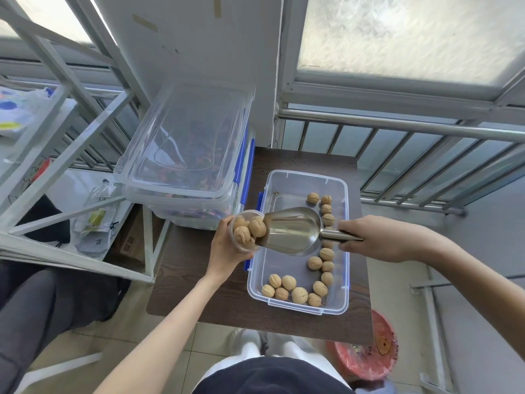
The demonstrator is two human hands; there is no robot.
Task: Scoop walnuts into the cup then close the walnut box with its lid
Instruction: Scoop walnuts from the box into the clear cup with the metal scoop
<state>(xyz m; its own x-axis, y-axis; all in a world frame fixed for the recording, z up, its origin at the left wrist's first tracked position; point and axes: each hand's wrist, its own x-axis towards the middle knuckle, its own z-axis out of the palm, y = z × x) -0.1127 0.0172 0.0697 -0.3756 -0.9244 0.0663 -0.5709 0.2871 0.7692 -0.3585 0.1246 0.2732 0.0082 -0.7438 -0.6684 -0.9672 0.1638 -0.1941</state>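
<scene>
The walnuts (250,230) fill the clear cup (245,230) at the frame centre, gripped by the left hand (227,249). The right hand (377,239) closes around the handle of the metal scoop (292,230), tipped into the cup above the open walnut box (298,243) on the worktop (199,268). The lid (184,137) lies on stacked bins, upper left.

A small dark brown wooden counter (199,280) carried a clear rectangular plastic walnut box (345,223), lying just below the right hand (377,240).
</scene>
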